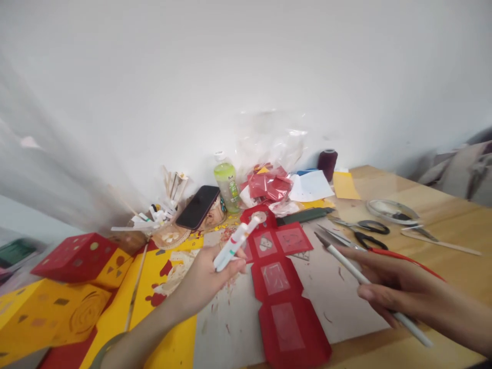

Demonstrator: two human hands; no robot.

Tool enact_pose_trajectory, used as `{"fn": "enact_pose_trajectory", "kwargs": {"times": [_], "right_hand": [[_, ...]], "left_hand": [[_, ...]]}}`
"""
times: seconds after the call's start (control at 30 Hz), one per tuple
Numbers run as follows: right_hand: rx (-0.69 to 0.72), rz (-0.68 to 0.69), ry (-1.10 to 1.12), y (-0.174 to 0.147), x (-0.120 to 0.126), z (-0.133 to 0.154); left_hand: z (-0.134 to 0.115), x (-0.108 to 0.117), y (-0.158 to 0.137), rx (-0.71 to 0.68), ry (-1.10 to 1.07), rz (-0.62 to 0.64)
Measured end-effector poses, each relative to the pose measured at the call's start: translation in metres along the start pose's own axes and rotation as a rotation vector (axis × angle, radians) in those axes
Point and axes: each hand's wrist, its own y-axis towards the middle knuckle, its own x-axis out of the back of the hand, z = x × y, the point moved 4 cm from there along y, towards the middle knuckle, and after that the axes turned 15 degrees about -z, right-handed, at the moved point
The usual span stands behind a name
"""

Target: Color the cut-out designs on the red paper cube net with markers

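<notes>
My left hand (215, 274) is closed around white marker pens (235, 245) with red and green bands, at least two, raised over the work mat. On the right, my right hand (400, 287) grips a slim white-handled tool (357, 271). Its dark tip is pointed and aims to the upper left; whether it is a blade or a brush I cannot tell. Between the hands lies a red paper box template (277, 302), unfolded flat, with cut-out windows backed by translucent film. A grey mat (223, 328) is underneath, scattered with red scraps.
Scissors (365, 228), a red-handled tool (407, 261) and a tape roll (392, 210) lie right. Behind stand a green bottle (227, 182), a phone (199, 206), a bag of red scraps (269, 182) and a thread spool (327, 163). Decorated red (73, 256) and yellow boxes (46, 312) sit left.
</notes>
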Motion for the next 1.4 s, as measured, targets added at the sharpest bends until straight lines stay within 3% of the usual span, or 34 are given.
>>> {"fn": "enact_pose_trajectory", "kwargs": {"times": [0.13,0.2,0.27,0.37,0.47,0.6,0.73,0.97,1.17,1.4], "right_hand": [[-0.111,-0.002,0.107,0.010,-0.011,0.008],[-0.142,-0.008,0.296,0.016,-0.016,0.008],[-0.188,0.015,0.569,0.023,-0.023,0.007],[-0.237,0.016,0.823,0.034,-0.036,0.006],[-0.166,0.014,0.710,0.041,-0.055,0.010],[-0.117,0.058,0.384,0.044,-0.080,0.019],[-0.070,-0.017,0.140,0.048,-0.090,0.025],[0.131,-0.014,0.157,0.051,-0.103,0.019],[0.154,-0.067,0.082,0.051,-0.104,0.010],[0.147,-0.027,0.072,0.050,-0.105,0.011]], "left_hand": [[0.011,-0.012,-0.004,-0.003,0.043,0.133],[0.018,-0.015,-0.005,-0.060,0.140,0.150],[0.021,-0.016,-0.006,-0.249,0.248,0.120],[0.017,-0.021,-0.015,-0.677,0.342,0.101],[0.018,-0.027,-0.025,-0.990,0.467,0.071],[0.021,-0.032,-0.033,-1.188,0.574,-0.027],[0.026,-0.035,-0.036,-1.232,0.622,-0.098],[0.033,-0.041,-0.040,-1.251,0.712,-0.034],[0.034,-0.046,-0.043,-1.226,0.690,0.010],[0.035,-0.044,-0.044,-1.196,0.681,0.009]]}}
